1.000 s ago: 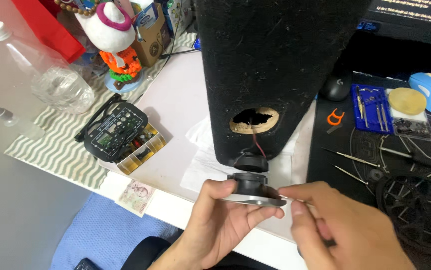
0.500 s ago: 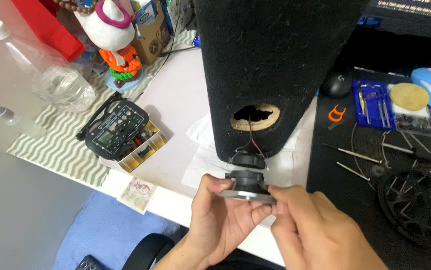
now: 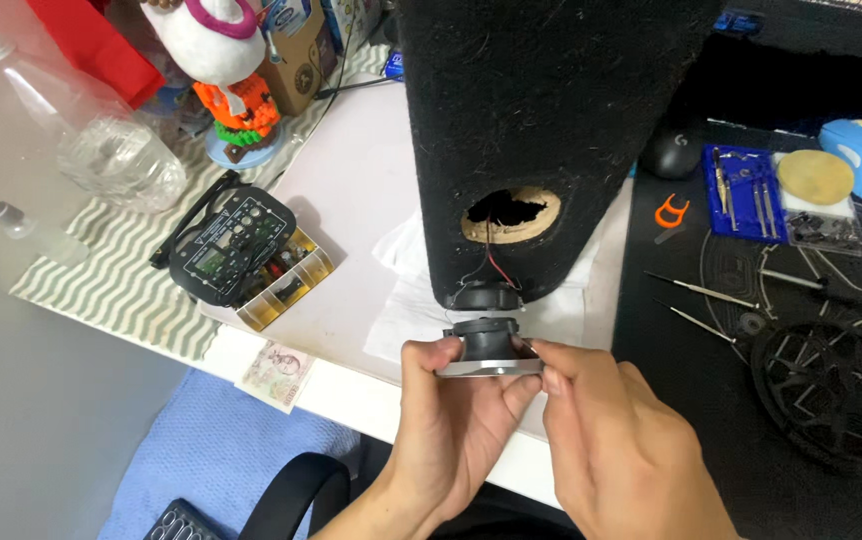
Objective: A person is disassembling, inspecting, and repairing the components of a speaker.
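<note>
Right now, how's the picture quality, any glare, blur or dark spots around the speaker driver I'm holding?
Head view: even, soft light; the driver between the left hand and right hand is fairly sharp, its metal rim catching a mild sheen. The black cabinet swallows detail, and the inside of its hole is in shadow. The bottle shows pale glare.

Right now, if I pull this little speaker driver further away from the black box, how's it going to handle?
The speaker driver looks rigid and probably heavy for its size, given its thick black magnet. Thin wires run from it into the round hole of the black box, so it likely tugs and could snap them. Left hand and right hand pinch only its metal rim.
</note>
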